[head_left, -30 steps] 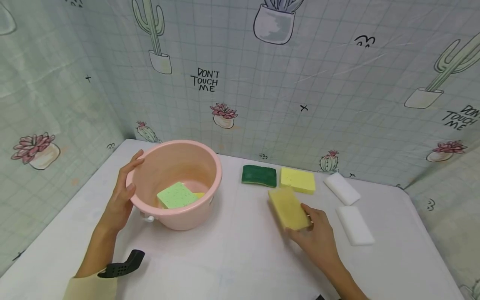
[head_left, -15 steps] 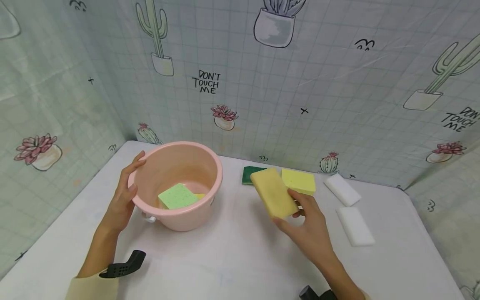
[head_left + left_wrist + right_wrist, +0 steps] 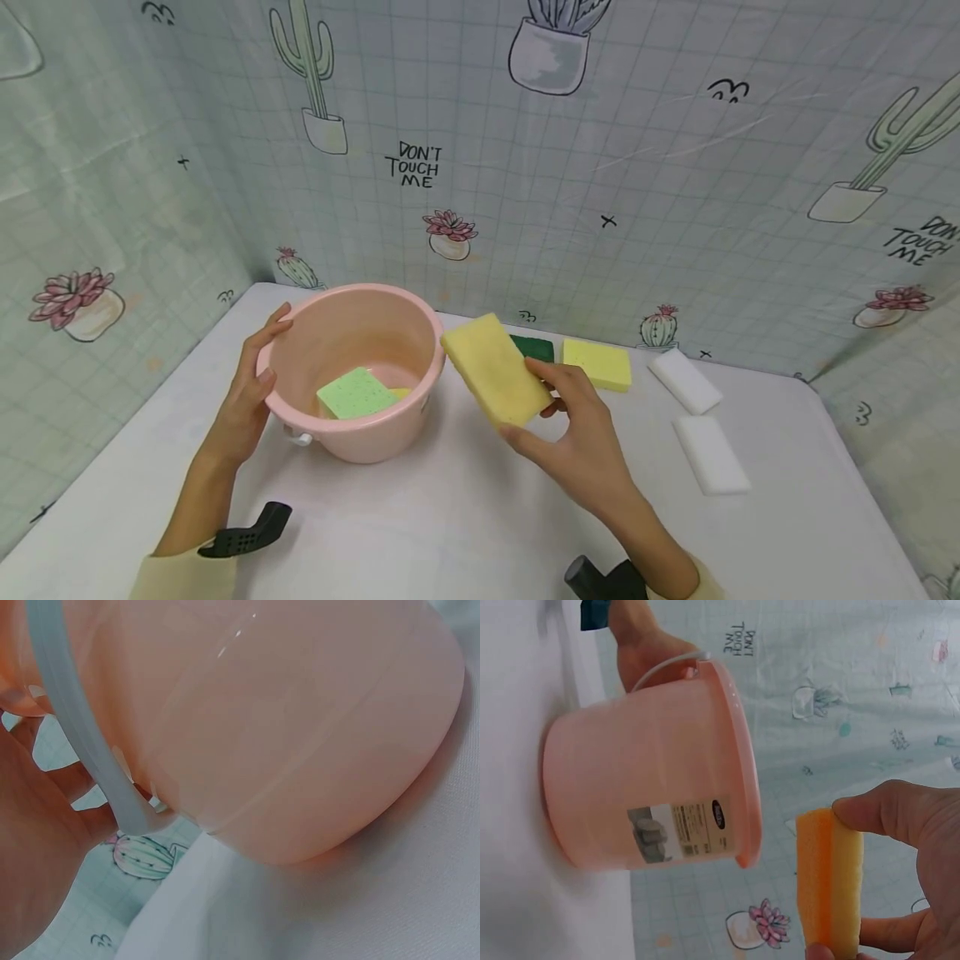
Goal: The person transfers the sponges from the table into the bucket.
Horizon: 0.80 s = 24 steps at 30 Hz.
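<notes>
At the near edge, pale sleeves (image 3: 183,577) end at the person's wrists, with a black device (image 3: 251,533) at the left wrist and another black device (image 3: 607,579) at the right. Beyond them, the right hand (image 3: 588,442) pinches a yellow sponge (image 3: 495,371) between its thumb on one side and its fingers on the other. The sponge is held tilted above the white table (image 3: 465,533), just beside the bucket's rim; the right wrist view shows a gap between them, and an orange layer along the sponge's edge.

The left hand (image 3: 243,400) holds the pink bucket (image 3: 375,437) by its rim, thumb and fingers spread apart, two fingertips reaching over the edge. The bucket's grey handle (image 3: 82,727) hangs down past this hand, and a printed label (image 3: 682,831) sits on the outer wall. Inside the bucket lies a light green sponge (image 3: 356,393), partly covering something yellow (image 3: 402,392).

To the right, a white block (image 3: 711,454) lies flat, with a second white block (image 3: 685,380) just behind it. Farther back rests a second yellow sponge (image 3: 597,365), beside a dark green pad (image 3: 534,347) partly hidden by the held sponge. Behind everything hangs a gridded cloth (image 3: 517,158) printed with potted cacti and "DON'T TOUCH ME".
</notes>
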Tool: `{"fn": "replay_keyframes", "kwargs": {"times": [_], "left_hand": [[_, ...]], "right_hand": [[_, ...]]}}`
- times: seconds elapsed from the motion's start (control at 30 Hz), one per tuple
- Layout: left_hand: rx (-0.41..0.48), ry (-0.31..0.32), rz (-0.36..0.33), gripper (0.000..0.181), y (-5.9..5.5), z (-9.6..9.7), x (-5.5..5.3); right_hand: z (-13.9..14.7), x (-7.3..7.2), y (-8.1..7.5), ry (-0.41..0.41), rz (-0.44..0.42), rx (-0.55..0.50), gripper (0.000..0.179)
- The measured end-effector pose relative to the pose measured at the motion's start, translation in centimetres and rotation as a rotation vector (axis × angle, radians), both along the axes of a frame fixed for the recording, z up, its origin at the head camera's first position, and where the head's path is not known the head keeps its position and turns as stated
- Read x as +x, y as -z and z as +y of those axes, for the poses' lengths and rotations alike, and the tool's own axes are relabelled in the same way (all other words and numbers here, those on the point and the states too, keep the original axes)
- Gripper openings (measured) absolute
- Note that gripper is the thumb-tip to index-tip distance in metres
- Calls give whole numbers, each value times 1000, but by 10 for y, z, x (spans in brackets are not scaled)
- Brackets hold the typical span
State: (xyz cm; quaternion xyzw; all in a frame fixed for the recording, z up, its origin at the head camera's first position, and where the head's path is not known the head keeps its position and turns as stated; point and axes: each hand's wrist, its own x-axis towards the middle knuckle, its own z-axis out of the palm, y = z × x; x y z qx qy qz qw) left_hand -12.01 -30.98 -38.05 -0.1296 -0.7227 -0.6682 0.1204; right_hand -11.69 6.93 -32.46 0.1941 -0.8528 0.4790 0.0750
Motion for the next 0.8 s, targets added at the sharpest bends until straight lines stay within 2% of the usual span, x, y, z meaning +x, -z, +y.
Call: {"fn": "replay_keyframes", "kwargs": {"times": [0.17,0.57,0.8], "left_hand": [[-8,-12,-6,57,-1,0,1],[14,-23,-16,57,2,-1,1],[12,5,6,56,1,0,0]], "right_hand": [[-13,-2,-6,-49,18,-25,69],[-49,-8,-21,-116,-5,-39,67],[-66,-13,-22,-147,-33,-20,66]]}}
